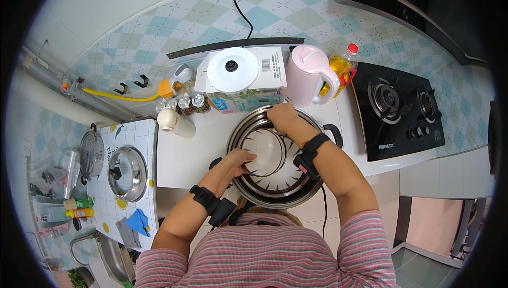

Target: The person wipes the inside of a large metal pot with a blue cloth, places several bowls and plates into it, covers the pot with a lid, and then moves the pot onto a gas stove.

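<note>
A large stainless steel pot (235,137) with black side handles stands at the counter's front edge, close to my body. Inside it lies a wide white dish (274,181) with dark pointed marks around its rim. A smaller white bowl (265,149) with a dark rim sits above the dish, within the pot. My left hand (237,161) grips the bowl's left edge, its thumb over the inside. At the pot's far side, my right hand (282,117) is curled over the rim area; its fingertips are hidden, so what it holds cannot be told.
Behind the pot stand a printed carton (248,99) with a white lid (232,70) on top, a pink electric kettle (307,75) and an oil bottle (343,70). A cream bottle (176,123) and spice jars (200,103) are left; a gas hob (397,129) is right.
</note>
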Motion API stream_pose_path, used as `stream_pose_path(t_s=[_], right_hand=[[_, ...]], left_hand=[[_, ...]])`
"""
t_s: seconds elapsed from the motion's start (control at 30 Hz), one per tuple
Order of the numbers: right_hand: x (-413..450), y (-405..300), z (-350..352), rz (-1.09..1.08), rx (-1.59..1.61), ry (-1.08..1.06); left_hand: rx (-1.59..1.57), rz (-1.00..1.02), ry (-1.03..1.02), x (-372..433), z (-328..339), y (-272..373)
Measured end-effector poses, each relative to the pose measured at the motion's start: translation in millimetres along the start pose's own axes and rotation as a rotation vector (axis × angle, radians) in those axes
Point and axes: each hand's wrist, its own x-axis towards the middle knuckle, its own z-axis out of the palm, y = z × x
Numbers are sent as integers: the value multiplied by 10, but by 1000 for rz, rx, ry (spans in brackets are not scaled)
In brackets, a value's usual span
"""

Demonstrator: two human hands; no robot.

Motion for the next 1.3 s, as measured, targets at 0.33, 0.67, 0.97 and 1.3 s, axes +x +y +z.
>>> stream_pose_path(t_s=[0.33,0.67,0.97,1.3], right_hand=[[-87,-18,-225,4,-28,18],[-13,320,-7,56,240,-101],[159,310,166,48,365,-155],[213,545,228,14,438,-17]], left_hand=[[-40,-25,26,69,-80,-29],[-16,-9,-51,50,28,-16],[-35,-2,-15,18,-35,-17],[-43,10,-37,79,-125,-129]])
